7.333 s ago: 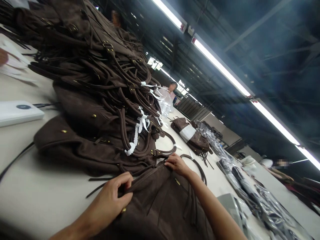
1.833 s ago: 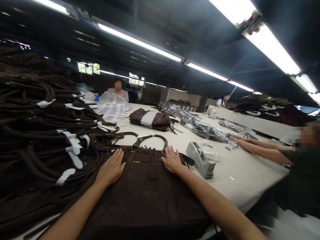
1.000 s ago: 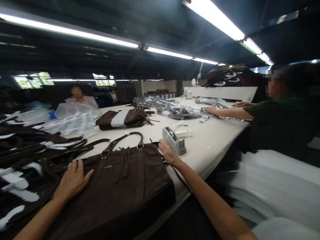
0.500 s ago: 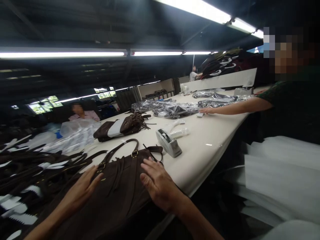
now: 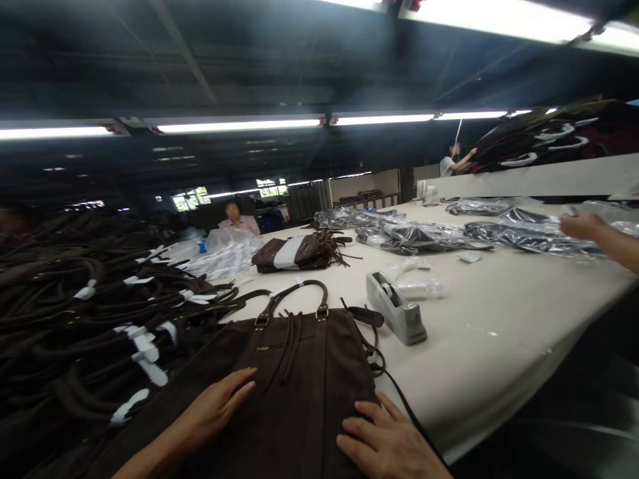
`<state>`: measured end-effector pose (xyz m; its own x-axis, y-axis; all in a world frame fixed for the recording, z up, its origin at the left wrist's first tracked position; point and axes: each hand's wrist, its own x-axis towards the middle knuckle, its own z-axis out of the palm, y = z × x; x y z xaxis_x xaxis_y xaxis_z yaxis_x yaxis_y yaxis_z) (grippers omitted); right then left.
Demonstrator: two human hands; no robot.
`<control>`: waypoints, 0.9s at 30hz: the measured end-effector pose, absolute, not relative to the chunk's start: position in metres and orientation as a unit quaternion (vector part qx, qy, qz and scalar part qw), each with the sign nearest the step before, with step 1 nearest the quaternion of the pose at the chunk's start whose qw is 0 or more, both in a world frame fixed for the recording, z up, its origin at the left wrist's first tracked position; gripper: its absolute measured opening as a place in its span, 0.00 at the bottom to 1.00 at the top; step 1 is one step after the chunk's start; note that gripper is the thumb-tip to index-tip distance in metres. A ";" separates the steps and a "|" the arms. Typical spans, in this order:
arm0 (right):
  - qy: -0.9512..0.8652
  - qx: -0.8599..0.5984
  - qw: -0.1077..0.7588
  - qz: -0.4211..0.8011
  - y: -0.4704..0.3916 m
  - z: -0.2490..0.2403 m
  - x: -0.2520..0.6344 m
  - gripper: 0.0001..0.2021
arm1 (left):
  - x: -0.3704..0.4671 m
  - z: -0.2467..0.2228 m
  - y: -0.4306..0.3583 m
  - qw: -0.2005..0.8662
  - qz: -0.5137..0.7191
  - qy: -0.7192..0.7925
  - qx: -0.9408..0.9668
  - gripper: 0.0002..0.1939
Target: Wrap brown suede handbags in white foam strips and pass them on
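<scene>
The right hand (image 5: 387, 436) is spread wide, fingers apart, at the right side of a dark brown bag (image 5: 304, 406). The left hand (image 5: 212, 407) is also unclosed, its fingers stretched out over the front of the bag; whether it presses on the cloth I cannot tell. Neither hand grips anything. The bag lies front up at the near edge of a pale table (image 5: 464, 366), its handles (image 5: 299, 284) pointing away. To its left is a big pile of brown bags (image 5: 44, 319), with white paper strips (image 5: 144, 342) on some handles.

Just past the bag's right corner stands a grey tape dispenser (image 5: 399, 313), with clear plastic (image 5: 422, 288) behind it. Farther on lies a folded brown bag (image 5: 269, 258) with a white band (image 5: 289, 253) around it, then plastic-wrapped bundles (image 5: 419, 236). At the right, a co-worker's hand (image 5: 582, 226) is above more wrapped goods (image 5: 529, 233). Beyond the table are a person in a pink shirt (image 5: 244, 225) and, at far right, another person (image 5: 446, 165) beside a dark heap (image 5: 529, 143).
</scene>
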<state>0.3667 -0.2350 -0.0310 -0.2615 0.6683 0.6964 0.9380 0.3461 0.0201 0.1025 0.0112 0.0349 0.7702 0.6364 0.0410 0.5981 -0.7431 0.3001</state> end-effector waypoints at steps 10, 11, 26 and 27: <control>-0.752 -0.625 0.201 -0.059 -0.232 0.044 0.372 0.17 | 0.012 0.054 -0.031 0.168 0.017 0.307 0.937 0.35; -0.746 -0.640 0.179 -0.037 -0.228 0.053 0.374 0.17 | 0.013 0.047 -0.028 0.163 0.033 0.302 0.939 0.32; -0.780 -0.610 0.120 -0.071 -0.208 0.060 0.371 0.12 | 0.021 0.009 -0.037 0.023 0.176 0.254 0.951 0.28; -0.776 -0.616 0.122 -0.064 -0.203 0.057 0.375 0.09 | 0.026 0.012 -0.036 0.017 0.197 0.255 0.947 0.24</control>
